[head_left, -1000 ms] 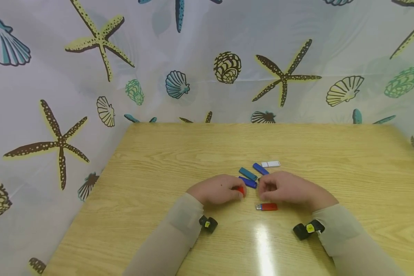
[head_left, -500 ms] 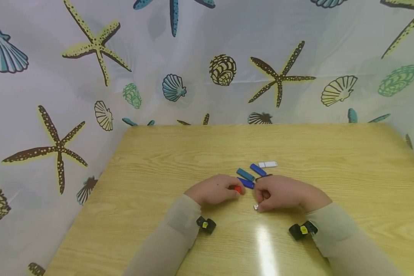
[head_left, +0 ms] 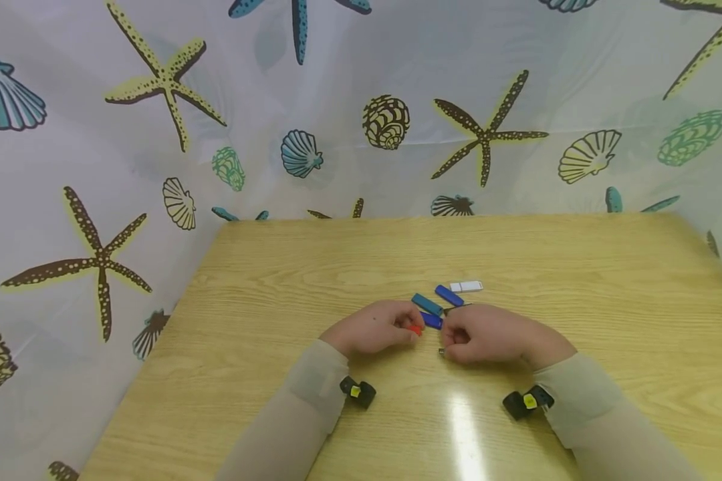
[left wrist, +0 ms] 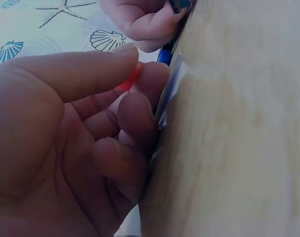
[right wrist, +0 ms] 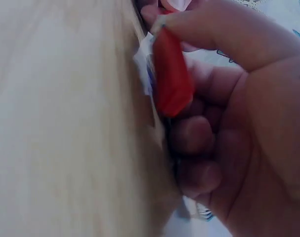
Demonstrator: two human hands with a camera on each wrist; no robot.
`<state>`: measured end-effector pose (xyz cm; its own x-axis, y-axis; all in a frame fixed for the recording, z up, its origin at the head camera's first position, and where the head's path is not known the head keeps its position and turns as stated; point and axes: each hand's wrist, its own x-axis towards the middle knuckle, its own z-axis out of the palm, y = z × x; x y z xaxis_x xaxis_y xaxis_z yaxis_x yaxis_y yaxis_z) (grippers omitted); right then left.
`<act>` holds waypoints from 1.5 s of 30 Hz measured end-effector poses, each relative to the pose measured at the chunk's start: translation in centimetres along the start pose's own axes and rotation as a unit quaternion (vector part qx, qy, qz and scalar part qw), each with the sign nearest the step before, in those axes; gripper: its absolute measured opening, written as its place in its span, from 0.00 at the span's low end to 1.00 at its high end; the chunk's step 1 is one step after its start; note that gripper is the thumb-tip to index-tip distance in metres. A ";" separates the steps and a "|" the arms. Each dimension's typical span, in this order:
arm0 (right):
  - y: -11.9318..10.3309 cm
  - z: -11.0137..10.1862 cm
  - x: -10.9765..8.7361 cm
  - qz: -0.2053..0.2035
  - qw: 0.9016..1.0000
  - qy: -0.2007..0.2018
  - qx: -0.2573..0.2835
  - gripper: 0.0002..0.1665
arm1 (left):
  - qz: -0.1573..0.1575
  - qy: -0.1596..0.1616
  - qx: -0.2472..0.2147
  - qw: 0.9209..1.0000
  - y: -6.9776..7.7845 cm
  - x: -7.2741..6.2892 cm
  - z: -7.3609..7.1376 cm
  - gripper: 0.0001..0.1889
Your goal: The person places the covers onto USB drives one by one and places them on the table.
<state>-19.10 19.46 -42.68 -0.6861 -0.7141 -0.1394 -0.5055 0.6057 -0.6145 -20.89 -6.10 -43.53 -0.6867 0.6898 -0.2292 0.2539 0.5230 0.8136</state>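
My left hand (head_left: 376,327) pinches a small red cap (head_left: 416,329) between thumb and fingers, low over the table. Just to the right, my right hand (head_left: 487,334) grips a red USB stick (right wrist: 172,74) between thumb and fingertips. In the head view only its metal plug (head_left: 442,352) pokes out, pointing at the left hand; the red body is hidden behind the fingers. A blue USB stick (head_left: 432,321) lies between the hands, partly covered by the left fingertips.
Beyond the hands lie a teal USB stick (head_left: 427,304), another blue one (head_left: 449,295) and a white one (head_left: 466,286). A dark stick (head_left: 457,308) shows behind the right hand. A curtain with shells and starfish (head_left: 337,80) hangs behind the wooden table (head_left: 301,260).
My right hand has come down over the red USB stick, picked it up and brought its plug nearer the left hand. The left hand has kept hold of the red cap, hardly moving.
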 end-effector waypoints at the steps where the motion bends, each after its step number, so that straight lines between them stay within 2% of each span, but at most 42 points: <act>1: 0.1 0.1 0.0 0.003 1.000 0.004 0.007 0.07 | -0.001 -0.001 0.000 1.000 0.0 0.0 0.0 0.06; 6: 0.5 0.5 0.1 0.011 0.997 0.046 0.068 0.05 | 0.005 0.001 -0.020 1.000 0.0 0.3 0.1 0.07; 13: 0.2 0.8 0.5 -0.005 0.991 0.104 0.089 0.05 | 0.033 0.008 -0.050 0.998 0.5 0.5 0.4 0.06; 19: -0.1 1.0 0.7 -0.002 0.986 0.126 0.111 0.06 | 0.026 0.027 -0.078 0.996 0.5 0.5 0.7 0.05; 24: -0.1 1.2 0.9 0.018 0.982 0.140 0.124 0.07 | 0.024 0.039 -0.085 0.995 0.7 0.5 1.0 0.05; 29: 0.0 1.2 1.0 0.036 0.979 0.147 0.139 0.03 | 0.018 0.052 -0.120 0.991 0.8 0.6 1.3 0.09; 32: 0.3 1.2 1.0 0.046 0.976 0.158 0.141 0.07 | 0.011 0.071 -0.135 0.988 0.9 0.5 1.3 0.09; 35: 0.4 1.2 1.0 0.040 0.973 0.169 0.152 0.07 | 0.008 0.089 -0.135 0.987 0.9 0.5 1.3 0.08; 39: 0.2 1.3 1.1 0.030 0.968 0.186 0.163 0.06 | 0.005 0.083 -0.146 0.986 1.0 0.6 1.4 0.06; 41: -0.1 1.3 1.1 0.029 0.967 0.196 0.162 0.07 | 0.003 0.078 -0.167 0.983 1.0 0.7 1.5 0.05; 45: -0.8 1.3 1.3 0.004 0.964 0.215 0.156 0.11 | 0.010 0.069 -0.230 0.971 1.1 0.7 1.9 0.06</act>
<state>-18.89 17.62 -43.42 -0.8769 -0.4571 0.1483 -0.3630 0.4277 -0.8279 -19.78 -4.03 -43.82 -0.7775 0.6073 -0.1633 -0.0417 0.2092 0.9770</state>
